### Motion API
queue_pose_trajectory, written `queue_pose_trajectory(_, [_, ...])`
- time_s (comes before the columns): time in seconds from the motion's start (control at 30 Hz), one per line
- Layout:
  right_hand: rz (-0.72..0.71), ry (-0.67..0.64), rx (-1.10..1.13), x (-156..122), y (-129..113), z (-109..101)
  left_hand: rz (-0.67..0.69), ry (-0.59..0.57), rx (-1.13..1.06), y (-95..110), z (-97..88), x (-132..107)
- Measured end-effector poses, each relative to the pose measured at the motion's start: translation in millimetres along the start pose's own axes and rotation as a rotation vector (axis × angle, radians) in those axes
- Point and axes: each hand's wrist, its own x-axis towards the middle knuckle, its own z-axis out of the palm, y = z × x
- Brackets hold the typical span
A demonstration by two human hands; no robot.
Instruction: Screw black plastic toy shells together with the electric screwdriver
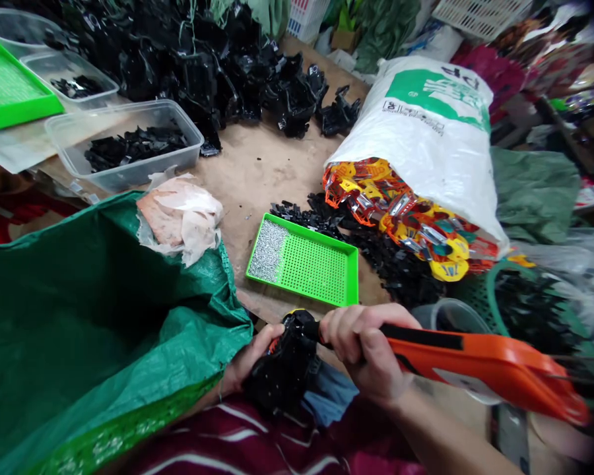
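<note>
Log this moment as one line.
left hand: holds black plastic part | right hand: grips orange screwdriver, tip at part | green tray: screws at left end

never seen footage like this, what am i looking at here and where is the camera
There is no machine here: these are a person's two bare hands, filmed by one camera worn on the head, looking forward and down. The left hand grips a black plastic part. The right hand holds an orange tool, its tip against that part. On the brown table lie a green tray with small silvery bits, clear tubs of black pieces, a big heap of black parts, and a white sack spilling orange and yellow pieces. A green sack sits at the left.
</note>
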Motion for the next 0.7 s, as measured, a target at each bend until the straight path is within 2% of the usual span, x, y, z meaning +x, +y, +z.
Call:
queue_pose_trajectory(0.2, [0.06, -0.018, 0.035, 0, 10, 0, 0.066, 0.005, 0.059, 2, 0.5, -1])
queue_pose_trajectory(0.37, [0.049, -0.021, 0.023, -2, 13, 0, 0.082, 0.017, 0.079, 7, 3.5, -6])
queue_pose_trajectory(0.7, [0.033, -0.054, 0.005, -5, 13, 1, 0.057, 0.025, 0.062, 9, 5.6, -6])
